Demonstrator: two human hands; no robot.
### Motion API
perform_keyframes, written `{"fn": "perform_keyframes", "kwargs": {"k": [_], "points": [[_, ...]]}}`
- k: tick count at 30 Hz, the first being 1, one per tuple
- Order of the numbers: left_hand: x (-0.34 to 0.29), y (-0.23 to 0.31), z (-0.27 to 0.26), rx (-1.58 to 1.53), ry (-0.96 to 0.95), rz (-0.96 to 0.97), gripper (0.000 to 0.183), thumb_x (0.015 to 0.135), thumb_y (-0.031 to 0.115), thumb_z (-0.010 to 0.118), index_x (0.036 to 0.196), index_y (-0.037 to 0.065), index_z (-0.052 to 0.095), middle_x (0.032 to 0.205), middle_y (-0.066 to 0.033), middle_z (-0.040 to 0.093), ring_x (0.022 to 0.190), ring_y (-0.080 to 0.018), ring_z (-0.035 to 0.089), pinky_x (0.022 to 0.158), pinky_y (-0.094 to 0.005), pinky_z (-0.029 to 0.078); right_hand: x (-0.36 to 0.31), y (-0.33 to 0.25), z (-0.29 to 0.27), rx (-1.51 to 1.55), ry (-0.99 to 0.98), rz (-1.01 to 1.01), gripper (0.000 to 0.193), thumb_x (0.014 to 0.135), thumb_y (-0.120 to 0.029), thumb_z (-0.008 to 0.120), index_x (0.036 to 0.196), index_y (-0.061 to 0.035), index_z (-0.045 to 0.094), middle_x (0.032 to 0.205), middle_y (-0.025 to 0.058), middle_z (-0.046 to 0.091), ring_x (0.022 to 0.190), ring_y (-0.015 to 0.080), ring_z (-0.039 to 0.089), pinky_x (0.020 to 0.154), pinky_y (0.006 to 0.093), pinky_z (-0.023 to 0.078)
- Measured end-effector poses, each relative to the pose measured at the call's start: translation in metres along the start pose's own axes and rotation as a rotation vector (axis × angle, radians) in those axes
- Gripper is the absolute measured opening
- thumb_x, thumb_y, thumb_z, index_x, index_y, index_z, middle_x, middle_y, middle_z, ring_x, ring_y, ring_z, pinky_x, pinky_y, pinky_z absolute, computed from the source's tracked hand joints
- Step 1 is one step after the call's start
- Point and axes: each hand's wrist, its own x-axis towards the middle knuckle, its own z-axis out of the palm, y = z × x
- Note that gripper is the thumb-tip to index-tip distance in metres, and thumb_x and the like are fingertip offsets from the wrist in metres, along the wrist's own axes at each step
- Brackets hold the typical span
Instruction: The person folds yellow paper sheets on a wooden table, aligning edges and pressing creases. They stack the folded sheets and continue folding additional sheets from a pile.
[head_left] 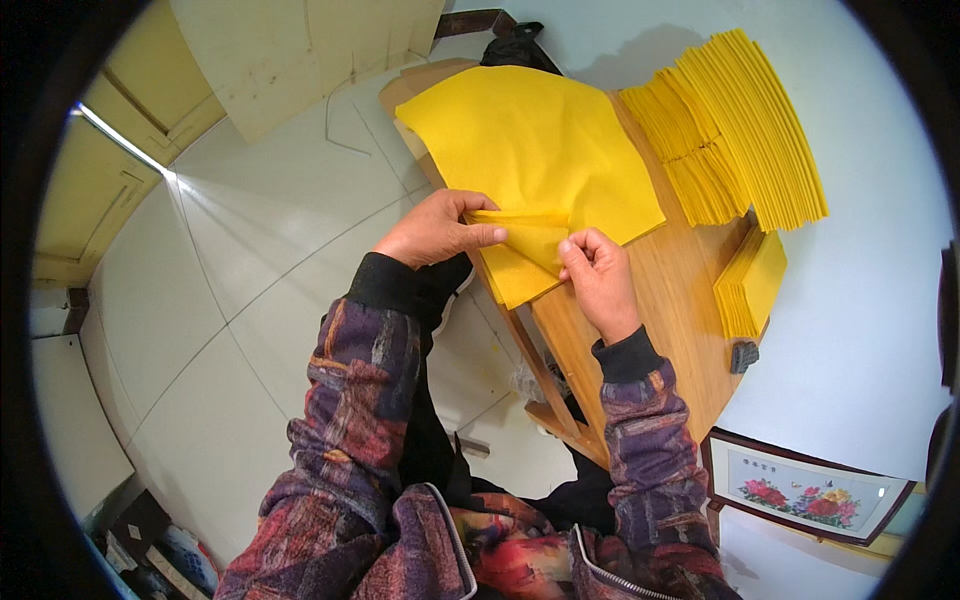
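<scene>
Wooden table [690,290] over tiled floor. Left hand [435,228] and right hand [598,275] pinched yellow sheet [535,150], first fold underway; folded stack [735,130] suggested many done.

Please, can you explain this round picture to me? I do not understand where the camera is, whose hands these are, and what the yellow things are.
The camera sits on a person's head and looks down, so the picture bends at its rim. The two arms from the lower edge are that person's own. The left hand and the right hand both pinch a folded corner of a large yellow paper sheet lying on a wooden table. Further along the table lies a fanned pile of yellow sheets, and nearer a smaller yellow stack. A framed flower picture leans below.
</scene>
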Motion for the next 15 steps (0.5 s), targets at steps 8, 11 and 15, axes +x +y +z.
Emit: {"fn": "perform_keyframes", "kwargs": {"k": [8,11,15], "points": [[0.001,0.001,0.002,0.046,0.069,0.017,0.016,0.085,0.009,0.062,0.095,-0.003,0.066,0.082,-0.0029,0.066,0.076,-0.0101,0.057,0.073,-0.0249,0.046,-0.041,-0.019,0.014,-0.563,0.121,-0.375,0.016,0.08,-0.004,0.066,0.095,-0.0033,0.06,0.081,0.0097,0.056,0.073,0.0253,0.057,0.067,0.0333,0.049],[0.0,0.005,0.002,0.051,0.04,-0.017,0.016,0.09,0.011,0.06,0.1,-0.001,0.065,0.082,0.0031,0.061,0.071,-0.0056,0.051,0.064,-0.0209,0.042,-0.049,-0.016,0.028,-0.834,-0.041,-0.562,0.021,0.073,-0.004,0.069,0.092,-0.0044,0.06,0.087,0.0073,0.055,0.084,0.0286,0.056,0.073,0.0375,0.049],[-0.003,0.009,0.003,0.084,0.07,-0.022,0.016,0.09,0.011,0.06,0.1,-0.001,0.065,0.08,0.0036,0.06,0.069,-0.0052,0.05,0.062,-0.0207,0.041,-0.041,-0.009,0.026,-0.806,-0.032,-0.599,0.015,0.075,-0.003,0.066,0.088,-0.0041,0.059,0.087,0.008,0.056,0.084,0.0291,0.057,0.072,0.0372,0.049]]}}
